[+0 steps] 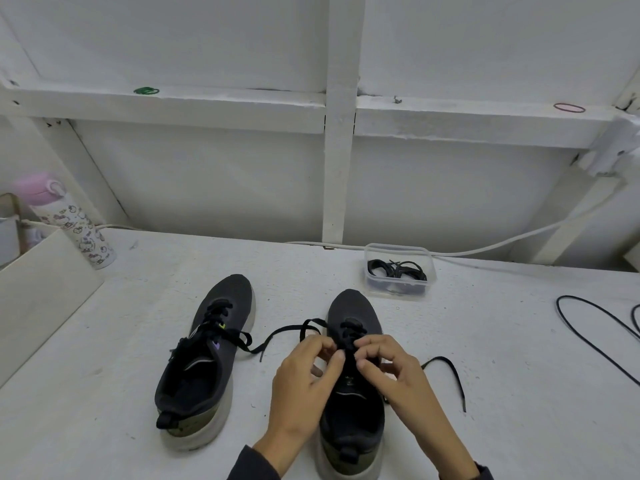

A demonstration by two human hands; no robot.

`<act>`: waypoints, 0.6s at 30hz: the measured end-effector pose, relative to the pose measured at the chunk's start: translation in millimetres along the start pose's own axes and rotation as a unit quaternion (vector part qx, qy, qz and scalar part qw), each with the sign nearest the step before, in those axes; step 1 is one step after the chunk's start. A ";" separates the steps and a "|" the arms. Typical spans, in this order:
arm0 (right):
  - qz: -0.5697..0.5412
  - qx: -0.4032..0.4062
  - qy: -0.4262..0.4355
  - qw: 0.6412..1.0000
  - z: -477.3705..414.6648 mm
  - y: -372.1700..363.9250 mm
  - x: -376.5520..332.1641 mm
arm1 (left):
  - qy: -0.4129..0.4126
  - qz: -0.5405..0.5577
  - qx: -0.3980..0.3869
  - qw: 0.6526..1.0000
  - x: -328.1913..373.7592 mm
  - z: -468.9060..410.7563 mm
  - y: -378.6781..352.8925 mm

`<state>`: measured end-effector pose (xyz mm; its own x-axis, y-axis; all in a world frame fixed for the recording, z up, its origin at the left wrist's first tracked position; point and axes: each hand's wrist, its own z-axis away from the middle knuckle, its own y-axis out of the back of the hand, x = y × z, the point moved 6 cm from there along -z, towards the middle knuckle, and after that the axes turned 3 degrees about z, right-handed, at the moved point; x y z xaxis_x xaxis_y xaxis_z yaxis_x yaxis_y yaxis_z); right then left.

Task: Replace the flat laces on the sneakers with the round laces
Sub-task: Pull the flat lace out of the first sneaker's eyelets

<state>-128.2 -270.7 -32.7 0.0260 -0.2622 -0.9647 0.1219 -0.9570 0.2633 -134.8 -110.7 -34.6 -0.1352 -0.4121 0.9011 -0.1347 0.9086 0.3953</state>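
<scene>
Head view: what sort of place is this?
Likely a makeshift home workbench, not a lab: rough white-painted table, pink-lidded cartoon flask, white cable trailing along the boarded wall.

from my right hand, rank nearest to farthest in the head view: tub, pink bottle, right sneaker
1. right sneaker, under the right hand
2. tub, just beyond the toe
3. pink bottle, far left at the back

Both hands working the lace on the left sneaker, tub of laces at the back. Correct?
No. Head view: left hand and right hand work the lace on the right sneaker, not the left sneaker. The tub of laces is at the back.
</scene>
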 end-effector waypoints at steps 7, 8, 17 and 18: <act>-0.042 0.037 -0.013 0.998 -4.3 12.4 -1.1 | 0.093 0.159 -0.056 0.981 -0.9 -3.8 -5.1; -0.073 0.041 -0.028 0.996 -3.6 14.3 0.7 | 0.124 0.196 -0.059 0.971 -1.5 -3.7 -5.6; -0.163 -0.006 -0.042 0.986 1.1 8.9 -10.4 | 0.194 0.328 -0.061 0.923 -1.9 -2.6 -7.4; -0.128 -0.008 -0.033 0.991 0.2 8.9 -11.1 | 0.193 0.334 -0.059 0.921 -2.1 -3.6 -7.2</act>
<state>-127.6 -276.4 -19.6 -0.0726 -0.0185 -0.9972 0.1325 -0.9911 0.0087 -130.0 -116.1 -38.7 0.2123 0.2754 0.9376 -0.0375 0.9610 -0.2739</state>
